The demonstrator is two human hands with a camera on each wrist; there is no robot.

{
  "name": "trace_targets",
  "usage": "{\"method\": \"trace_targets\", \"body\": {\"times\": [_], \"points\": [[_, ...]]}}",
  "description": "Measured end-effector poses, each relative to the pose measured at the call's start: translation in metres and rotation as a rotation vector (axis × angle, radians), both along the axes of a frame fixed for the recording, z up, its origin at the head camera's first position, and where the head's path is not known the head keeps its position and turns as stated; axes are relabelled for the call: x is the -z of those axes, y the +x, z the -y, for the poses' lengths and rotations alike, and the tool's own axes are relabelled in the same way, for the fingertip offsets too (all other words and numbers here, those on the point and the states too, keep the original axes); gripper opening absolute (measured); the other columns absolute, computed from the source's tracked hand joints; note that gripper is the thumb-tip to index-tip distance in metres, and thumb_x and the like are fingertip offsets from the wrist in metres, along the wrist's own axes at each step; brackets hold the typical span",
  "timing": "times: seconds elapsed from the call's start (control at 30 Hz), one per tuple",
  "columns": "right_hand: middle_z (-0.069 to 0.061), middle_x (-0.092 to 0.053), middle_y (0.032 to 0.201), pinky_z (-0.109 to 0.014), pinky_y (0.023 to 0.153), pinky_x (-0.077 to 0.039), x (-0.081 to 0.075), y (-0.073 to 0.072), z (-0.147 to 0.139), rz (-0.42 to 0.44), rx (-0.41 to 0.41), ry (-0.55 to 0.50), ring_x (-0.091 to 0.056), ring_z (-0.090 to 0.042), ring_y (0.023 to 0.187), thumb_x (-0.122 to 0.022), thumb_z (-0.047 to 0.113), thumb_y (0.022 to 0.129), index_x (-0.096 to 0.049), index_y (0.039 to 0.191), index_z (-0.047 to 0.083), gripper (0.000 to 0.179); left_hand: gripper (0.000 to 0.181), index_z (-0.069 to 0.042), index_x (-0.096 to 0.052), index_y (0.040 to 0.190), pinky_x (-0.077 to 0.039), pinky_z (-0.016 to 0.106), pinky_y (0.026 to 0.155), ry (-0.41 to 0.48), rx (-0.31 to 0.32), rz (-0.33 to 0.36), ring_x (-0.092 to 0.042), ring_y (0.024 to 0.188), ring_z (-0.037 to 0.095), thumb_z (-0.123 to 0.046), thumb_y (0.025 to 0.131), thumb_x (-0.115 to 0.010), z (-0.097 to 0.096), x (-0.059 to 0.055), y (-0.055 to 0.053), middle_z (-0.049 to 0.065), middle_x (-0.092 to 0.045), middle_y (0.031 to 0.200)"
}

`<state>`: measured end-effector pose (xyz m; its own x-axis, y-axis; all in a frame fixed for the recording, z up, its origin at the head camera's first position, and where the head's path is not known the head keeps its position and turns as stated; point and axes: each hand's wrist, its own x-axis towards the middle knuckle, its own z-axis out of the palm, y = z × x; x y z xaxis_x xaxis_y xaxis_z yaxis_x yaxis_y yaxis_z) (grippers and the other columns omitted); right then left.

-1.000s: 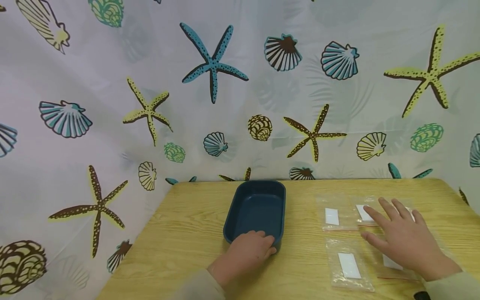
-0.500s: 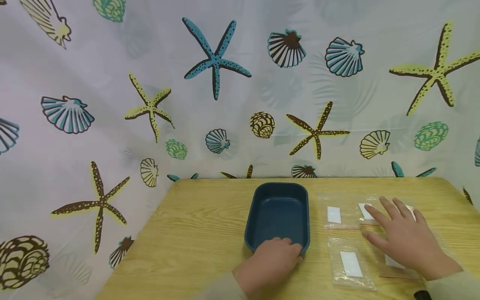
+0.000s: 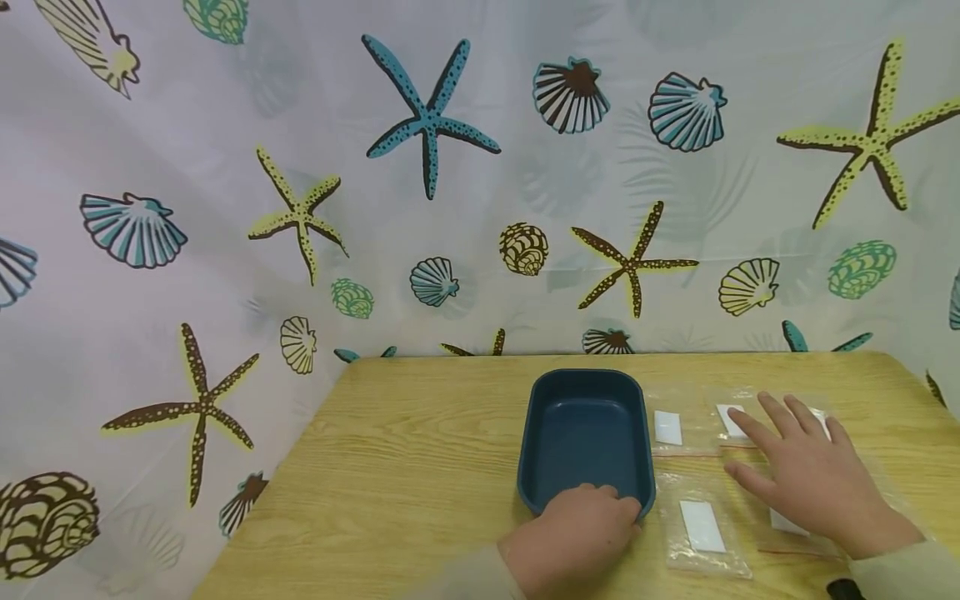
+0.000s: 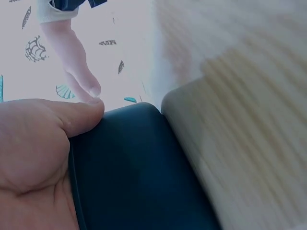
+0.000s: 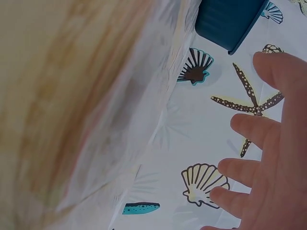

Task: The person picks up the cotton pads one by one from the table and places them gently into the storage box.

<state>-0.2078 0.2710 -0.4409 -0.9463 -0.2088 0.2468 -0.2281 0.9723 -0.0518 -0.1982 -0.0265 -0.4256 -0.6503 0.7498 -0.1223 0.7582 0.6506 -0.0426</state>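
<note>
A dark blue rectangular tray (image 3: 585,433) with rounded corners stands on the wooden table in the head view. My left hand (image 3: 573,533) grips its near edge, thumb at the rim and fingers over the wall. In the left wrist view, the hand (image 4: 33,153) lies along the side of the tray (image 4: 139,167). My right hand (image 3: 813,471) is spread with fingers apart over clear zip bags on the right, partly covering them. In the right wrist view its fingers (image 5: 256,129) are straight and hold nothing. White rectangles show inside the bags, such as the near one (image 3: 702,527).
More zip bags (image 3: 667,429) lie at the tray's right side. The wooden table (image 3: 405,467) stretches left of the tray. A shell-and-starfish patterned curtain (image 3: 480,183) hangs behind its far edge. A small black object (image 3: 843,590) shows at the bottom right.
The left hand has slid the blue tray to the right across the table, up against the zip bags. The right hand has stayed in nearly the same place.
</note>
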Motion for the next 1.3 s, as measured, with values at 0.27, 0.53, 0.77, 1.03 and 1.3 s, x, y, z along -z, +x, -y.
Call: {"method": "trace_targets", "body": {"times": [0.27, 0.53, 0.77, 1.03, 1.3], "points": [[-0.028, -0.033, 0.154, -0.079, 0.103, -0.019, 0.000, 0.001, -0.002, -0.012, 0.003, 0.004, -0.026, -0.055, 0.139, -0.057, 0.064, 0.094, -0.048, 0.150, 0.016, 0.074, 0.021, -0.021, -0.065, 0.108, -0.049, 0.024, 0.071, -0.002, 0.012, 0.038, -0.059, 0.083, 0.007, -0.035, 0.107, -0.050, -0.008, -0.001, 0.003, -0.008, -0.062, 0.091], [-0.028, -0.032, 0.154, -0.079, 0.103, -0.018, -0.001, -0.001, -0.002, -0.003, 0.009, 0.006, -0.025, -0.055, 0.139, -0.058, 0.063, 0.094, -0.046, 0.151, 0.017, 0.074, 0.029, -0.022, -0.067, 0.116, -0.051, 0.025, 0.075, 0.016, -0.024, 0.107, -0.061, 0.092, 0.005, -0.043, 0.106, -0.050, -0.008, -0.004, 0.001, -0.010, -0.066, 0.101], [-0.028, -0.033, 0.154, -0.079, 0.102, -0.020, -0.005, -0.001, -0.001, -0.002, 0.015, 0.018, -0.026, -0.055, 0.138, -0.060, 0.062, 0.094, -0.047, 0.150, 0.015, 0.075, 0.052, -0.028, -0.062, 0.134, -0.050, 0.032, 0.090, 0.146, -0.122, 0.223, -0.058, 0.112, 0.006, -0.064, 0.099, -0.048, 0.006, -0.017, -0.014, -0.013, -0.062, 0.125], [-0.029, -0.033, 0.153, -0.080, 0.101, -0.021, -0.005, -0.001, -0.002, 0.004, 0.018, 0.029, -0.027, -0.056, 0.137, -0.061, 0.061, 0.094, -0.047, 0.150, 0.014, 0.074, 0.043, -0.019, -0.060, 0.135, -0.049, 0.038, 0.096, 0.448, -0.337, 0.028, -0.055, 0.117, 0.018, -0.046, 0.102, -0.058, 0.043, -0.023, -0.043, -0.001, -0.059, 0.126], [-0.030, -0.032, 0.153, -0.080, 0.100, -0.020, -0.001, -0.003, -0.002, 0.016, 0.021, 0.024, -0.025, -0.057, 0.137, -0.059, 0.062, 0.094, -0.047, 0.150, 0.014, 0.075, 0.047, -0.011, -0.056, 0.139, -0.050, 0.046, 0.097, 0.587, -0.580, 0.043, -0.055, 0.121, 0.026, -0.039, 0.101, -0.061, 0.066, -0.010, -0.066, 0.010, -0.055, 0.133]]}}
